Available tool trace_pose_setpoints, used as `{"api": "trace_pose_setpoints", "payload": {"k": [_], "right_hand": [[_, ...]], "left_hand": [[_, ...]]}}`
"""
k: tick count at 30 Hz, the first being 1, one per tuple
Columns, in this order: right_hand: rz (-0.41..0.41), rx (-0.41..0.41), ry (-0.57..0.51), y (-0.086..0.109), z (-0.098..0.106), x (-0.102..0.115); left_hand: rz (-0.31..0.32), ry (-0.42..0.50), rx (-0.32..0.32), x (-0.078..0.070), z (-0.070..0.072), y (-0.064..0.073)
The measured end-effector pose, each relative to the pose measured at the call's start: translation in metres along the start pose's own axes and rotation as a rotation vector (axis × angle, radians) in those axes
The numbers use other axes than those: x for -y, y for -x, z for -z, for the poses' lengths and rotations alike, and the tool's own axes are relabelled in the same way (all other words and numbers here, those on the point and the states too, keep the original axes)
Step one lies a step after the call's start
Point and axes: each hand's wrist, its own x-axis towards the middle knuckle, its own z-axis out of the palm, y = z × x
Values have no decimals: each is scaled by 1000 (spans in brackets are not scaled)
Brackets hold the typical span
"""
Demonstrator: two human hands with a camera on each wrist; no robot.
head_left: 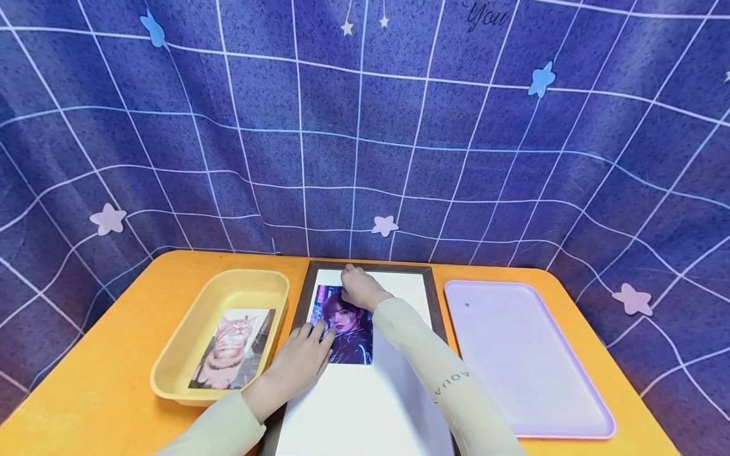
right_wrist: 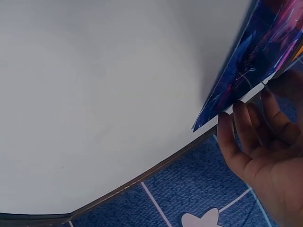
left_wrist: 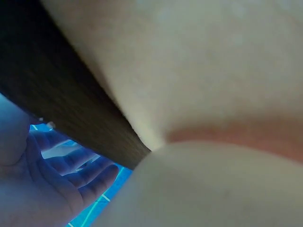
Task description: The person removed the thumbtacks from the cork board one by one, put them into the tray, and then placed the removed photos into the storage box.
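Observation:
A glossy picture card (head_left: 344, 323) of a dark-haired figure in blue and pink neon lies on a white board (head_left: 353, 405) with a dark frame. My left hand (head_left: 302, 354) rests at the card's left edge, fingers extended over it. In the left wrist view this hand (left_wrist: 52, 175) appears beyond a dark wooden strip (left_wrist: 71, 90), its fingers only loosely bent. At the card's top edge, my right hand (head_left: 363, 288) has curled fingers. Seen from the right wrist, the thumb and index finger of that hand (right_wrist: 265, 151) pinch the edge of the card (right_wrist: 251, 66).
On the left, a yellow bin (head_left: 171, 354) contains a cat picture (head_left: 230, 348). A shallow lilac tray (head_left: 525, 354) lies to the right. All stand on an orange table (head_left: 114, 380), with a blue star-patterned curtain (head_left: 342, 158) behind.

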Motion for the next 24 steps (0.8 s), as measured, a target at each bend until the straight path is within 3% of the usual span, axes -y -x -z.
{"api": "trace_pose_setpoints", "payload": {"k": [13, 24], "right_hand": [[13, -30, 38, 3, 3, 1], [62, -73, 61, 13, 14, -5]], "left_hand": [[-2, -11, -11, 0, 0, 1], [14, 13, 22, -1, 0, 0]]}}
